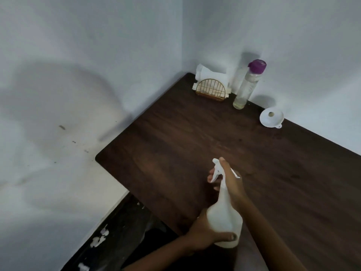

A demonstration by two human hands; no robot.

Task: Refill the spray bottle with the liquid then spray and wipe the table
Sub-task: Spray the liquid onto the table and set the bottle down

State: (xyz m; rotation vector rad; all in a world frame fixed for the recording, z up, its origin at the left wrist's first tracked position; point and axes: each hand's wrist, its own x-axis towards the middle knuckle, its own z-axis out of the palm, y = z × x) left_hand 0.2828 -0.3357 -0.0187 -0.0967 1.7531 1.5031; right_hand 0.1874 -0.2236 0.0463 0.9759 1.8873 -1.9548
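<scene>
Over the table's near edge: white spray bottle is hanging above the dark wooden table.
Left hand: is cupping the bottle's base.
Right hand: is gripping its trigger head.

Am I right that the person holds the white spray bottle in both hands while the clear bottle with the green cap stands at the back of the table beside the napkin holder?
Nearly: the head view shows the cap is purple, not green. Otherwise yes: both hands, left and right, hold the white spray bottle, and the clear bottle stands beside the napkin holder.
</scene>
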